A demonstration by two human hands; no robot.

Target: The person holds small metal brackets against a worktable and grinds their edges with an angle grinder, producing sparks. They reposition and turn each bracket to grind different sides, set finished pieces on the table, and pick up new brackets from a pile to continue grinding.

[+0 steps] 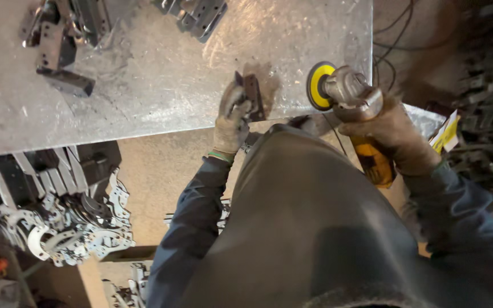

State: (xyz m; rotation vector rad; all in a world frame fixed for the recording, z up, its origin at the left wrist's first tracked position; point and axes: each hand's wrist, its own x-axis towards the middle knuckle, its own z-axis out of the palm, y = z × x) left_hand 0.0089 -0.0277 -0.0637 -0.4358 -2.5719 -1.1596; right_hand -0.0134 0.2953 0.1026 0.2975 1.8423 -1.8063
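On the grey steel counter, the gloved left hand pinches a dark metal bracket, while beside that bracket the right hand grips an angle grinder, above heaped metal brackets.

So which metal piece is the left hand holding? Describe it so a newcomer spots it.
On the grey steel table, look at the near edge beside the angle grinder. The small dark bracket there stands upright in the gloved left hand, unlike the loose brackets piled at the far corner.
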